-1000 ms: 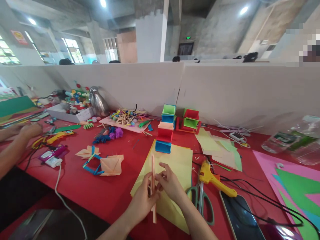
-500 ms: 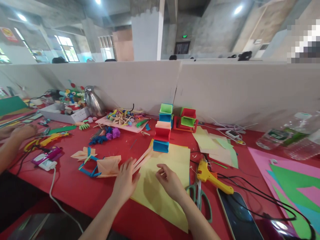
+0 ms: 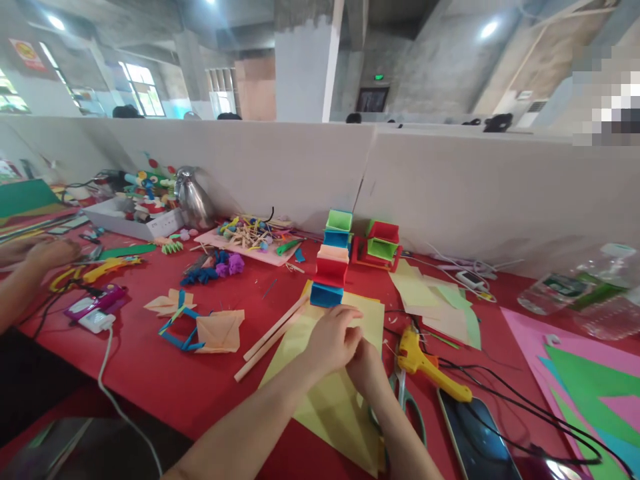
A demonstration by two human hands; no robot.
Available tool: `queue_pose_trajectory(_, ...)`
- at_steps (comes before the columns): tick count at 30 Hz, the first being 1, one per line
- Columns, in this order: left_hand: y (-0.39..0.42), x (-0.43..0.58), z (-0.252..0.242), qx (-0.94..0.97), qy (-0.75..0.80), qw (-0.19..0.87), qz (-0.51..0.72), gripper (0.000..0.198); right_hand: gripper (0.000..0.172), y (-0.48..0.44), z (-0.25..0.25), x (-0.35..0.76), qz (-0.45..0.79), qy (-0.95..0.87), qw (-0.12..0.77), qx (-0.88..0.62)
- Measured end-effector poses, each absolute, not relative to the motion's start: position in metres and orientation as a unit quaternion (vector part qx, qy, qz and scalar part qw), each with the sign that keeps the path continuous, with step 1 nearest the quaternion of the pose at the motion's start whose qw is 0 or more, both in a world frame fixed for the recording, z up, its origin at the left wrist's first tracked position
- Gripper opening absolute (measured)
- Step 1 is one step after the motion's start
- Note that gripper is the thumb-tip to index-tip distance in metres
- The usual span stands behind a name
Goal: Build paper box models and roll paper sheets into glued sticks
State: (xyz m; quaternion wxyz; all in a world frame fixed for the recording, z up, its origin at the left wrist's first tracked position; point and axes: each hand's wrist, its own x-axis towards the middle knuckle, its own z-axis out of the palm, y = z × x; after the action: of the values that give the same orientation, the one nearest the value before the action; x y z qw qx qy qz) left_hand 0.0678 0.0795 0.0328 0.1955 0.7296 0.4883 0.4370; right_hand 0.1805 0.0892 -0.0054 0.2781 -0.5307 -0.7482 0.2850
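My left hand and my right hand meet over a sheet of yellow paper. The fingers of both are bent together; whatever they pinch, if anything, is too small or hidden to make out. Just beyond them stands a stack of folded paper boxes in green, blue, peach and red. Two pale strips lie side by side, partly on the left edge of the yellow paper. Scissors lie partly hidden behind my right forearm, beside a yellow glue gun.
A phone and black cables lie at the right front. Left are a peach paper piece with a blue frame, purple pom-poms and a steel jug. Another person's hand works at the far left. Plastic bottles stand right.
My left hand has left the pale strips and moved right to meet my right hand above the yellow paper. The strips now lie flat on the table. The view has shifted slightly.
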Motion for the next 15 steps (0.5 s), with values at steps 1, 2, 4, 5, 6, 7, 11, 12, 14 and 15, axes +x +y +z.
queue_pose_trajectory(1, 0.084, 0.07, 0.031, 0.734, 0.48, 0.201, 0.437, 0.024, 0.027, 0.091, -0.005, 0.183, 0.28, -0.746, 0.278, -0.536)
queue_pose_trajectory(2, 0.086, 0.07, 0.028, 0.736, 0.474, 0.207, 0.438, 0.022, 0.027, 0.093, -0.004, 0.186, 0.278, -0.744, 0.278, -0.54)
queue_pose_trajectory(4, 0.087, 0.068, 0.02, 0.736, 0.468, 0.218, 0.438, 0.021, 0.03, 0.096, -0.004, 0.19, 0.274, -0.74, 0.28, -0.548)
queue_pose_trajectory(5, 0.086, 0.067, 0.015, 0.733, 0.47, 0.223, 0.438, 0.021, 0.031, 0.098, -0.004, 0.191, 0.273, -0.738, 0.281, -0.549)
queue_pose_trajectory(6, 0.085, 0.065, 0.011, 0.73, 0.473, 0.229, 0.437, 0.023, 0.031, 0.1, -0.003, 0.193, 0.276, -0.737, 0.283, -0.548)
queue_pose_trajectory(7, 0.084, 0.064, 0.008, 0.729, 0.476, 0.235, 0.433, 0.024, 0.03, 0.102, -0.003, 0.196, 0.278, -0.734, 0.287, -0.549)
queue_pose_trajectory(11, 0.082, 0.061, 0.001, 0.733, 0.484, 0.255, 0.403, 0.033, 0.034, 0.113, 0.008, 0.221, 0.273, -0.67, 0.332, -0.606)
queue_pose_trajectory(12, 0.082, 0.061, 0.0, 0.736, 0.485, 0.26, 0.395, 0.034, 0.037, 0.117, 0.012, 0.232, 0.269, -0.647, 0.349, -0.622)
queue_pose_trajectory(14, 0.082, 0.062, 0.001, 0.742, 0.484, 0.266, 0.38, 0.035, 0.039, 0.128, 0.021, 0.26, 0.242, -0.6, 0.374, -0.665)
queue_pose_trajectory(15, 0.082, 0.062, 0.001, 0.746, 0.484, 0.266, 0.372, 0.035, 0.039, 0.136, 0.026, 0.274, 0.202, -0.571, 0.375, -0.702)
